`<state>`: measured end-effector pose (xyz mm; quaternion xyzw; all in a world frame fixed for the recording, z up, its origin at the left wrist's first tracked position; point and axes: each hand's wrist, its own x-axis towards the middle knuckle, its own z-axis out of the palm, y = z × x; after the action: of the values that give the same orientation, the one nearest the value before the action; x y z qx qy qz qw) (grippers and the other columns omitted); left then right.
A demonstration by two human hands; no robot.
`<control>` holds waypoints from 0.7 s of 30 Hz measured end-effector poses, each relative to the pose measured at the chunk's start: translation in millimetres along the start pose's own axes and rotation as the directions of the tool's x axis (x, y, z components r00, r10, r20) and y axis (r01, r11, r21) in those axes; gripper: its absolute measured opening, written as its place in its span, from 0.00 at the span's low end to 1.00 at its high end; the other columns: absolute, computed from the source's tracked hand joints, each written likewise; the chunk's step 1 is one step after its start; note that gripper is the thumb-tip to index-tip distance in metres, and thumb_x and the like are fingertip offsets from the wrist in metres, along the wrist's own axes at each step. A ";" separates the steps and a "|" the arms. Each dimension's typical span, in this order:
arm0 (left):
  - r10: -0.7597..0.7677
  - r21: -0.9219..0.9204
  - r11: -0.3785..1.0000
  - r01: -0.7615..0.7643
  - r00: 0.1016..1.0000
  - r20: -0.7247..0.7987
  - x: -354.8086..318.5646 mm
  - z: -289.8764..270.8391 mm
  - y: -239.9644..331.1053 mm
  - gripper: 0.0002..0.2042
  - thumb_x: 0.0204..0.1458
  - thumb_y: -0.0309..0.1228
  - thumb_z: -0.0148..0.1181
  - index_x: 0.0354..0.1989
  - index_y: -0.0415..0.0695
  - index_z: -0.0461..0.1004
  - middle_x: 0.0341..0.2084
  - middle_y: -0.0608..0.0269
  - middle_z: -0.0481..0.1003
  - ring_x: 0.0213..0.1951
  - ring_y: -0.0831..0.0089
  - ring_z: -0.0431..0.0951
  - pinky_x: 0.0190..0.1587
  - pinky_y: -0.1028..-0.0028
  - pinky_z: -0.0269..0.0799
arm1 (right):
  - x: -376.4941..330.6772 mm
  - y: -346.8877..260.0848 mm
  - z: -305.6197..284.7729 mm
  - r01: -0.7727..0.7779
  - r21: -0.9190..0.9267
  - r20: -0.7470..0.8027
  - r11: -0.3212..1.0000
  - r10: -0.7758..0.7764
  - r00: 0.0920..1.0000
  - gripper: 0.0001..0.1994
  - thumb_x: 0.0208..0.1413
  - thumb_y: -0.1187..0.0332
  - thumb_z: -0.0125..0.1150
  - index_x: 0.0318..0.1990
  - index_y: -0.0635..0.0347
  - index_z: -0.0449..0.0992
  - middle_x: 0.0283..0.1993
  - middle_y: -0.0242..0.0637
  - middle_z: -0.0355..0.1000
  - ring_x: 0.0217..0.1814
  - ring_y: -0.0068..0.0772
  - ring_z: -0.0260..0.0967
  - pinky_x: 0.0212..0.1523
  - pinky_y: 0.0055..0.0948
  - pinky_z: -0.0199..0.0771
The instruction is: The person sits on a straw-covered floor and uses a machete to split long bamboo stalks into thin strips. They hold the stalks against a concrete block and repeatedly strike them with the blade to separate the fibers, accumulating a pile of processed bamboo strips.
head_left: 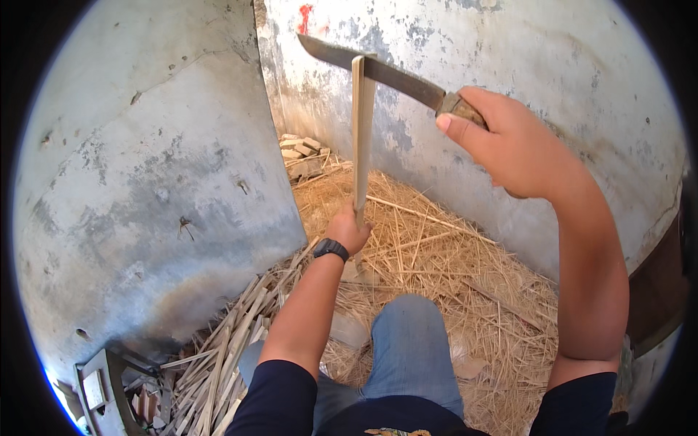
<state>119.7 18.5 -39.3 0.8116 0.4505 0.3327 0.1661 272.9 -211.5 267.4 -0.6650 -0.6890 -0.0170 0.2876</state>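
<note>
My right hand (516, 145) is closed round the wooden handle of a machete (403, 81), raised at the upper right. Its long dark blade points up to the left and meets the top end of a bamboo strip (360, 131). That strip stands nearly upright, pale and flat, in my left hand (349, 227), whose fingers wrap its lower part. Whether the blade has cut into the top or only rests on it, I cannot tell. A black watch sits on my left wrist.
Straw-like shavings (429, 247) cover the floor ahead and to the right. Split bamboo strips (222, 352) lie piled at the lower left, beside a dark box-like frame (109, 392). Several bricks (299, 149) rest in the far corner. Worn plaster walls (153, 167) close in both sides.
</note>
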 end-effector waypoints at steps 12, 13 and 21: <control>-0.096 -0.292 0.952 0.096 0.995 0.014 -63.4 -48.4 -46.7 0.29 0.57 0.43 0.65 0.61 0.35 0.70 0.55 0.40 0.75 0.53 0.52 0.80 0.53 0.60 0.77 | 18.1 9.8 2.7 -0.091 0.001 -0.028 0.996 0.091 0.995 0.19 0.67 0.52 0.54 0.43 0.63 0.75 0.22 0.32 0.65 0.17 0.24 0.59 0.19 0.33 0.61; -0.090 -0.274 0.957 0.094 0.996 0.026 -61.4 -46.9 -43.9 0.30 0.57 0.44 0.65 0.60 0.34 0.70 0.55 0.40 0.75 0.53 0.52 0.80 0.53 0.59 0.77 | 18.2 5.4 2.8 -0.126 0.015 -0.017 0.992 0.127 0.992 0.19 0.67 0.52 0.53 0.44 0.62 0.75 0.22 0.31 0.65 0.17 0.24 0.58 0.18 0.32 0.60; 0.056 -0.099 0.992 -0.076 0.981 -0.186 15.8 -14.6 10.2 0.19 0.60 0.41 0.61 0.53 0.41 0.76 0.42 0.44 0.80 0.43 0.46 0.81 0.48 0.55 0.76 | 20.9 -3.7 9.5 -0.191 0.108 0.086 0.976 0.182 0.979 0.21 0.68 0.50 0.50 0.46 0.63 0.72 0.21 0.29 0.60 0.14 0.21 0.53 0.13 0.29 0.52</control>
<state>121.8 25.9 -16.7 0.7823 0.4185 0.4344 0.1554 266.9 -189.1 269.5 -0.7092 -0.6337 0.0753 0.2996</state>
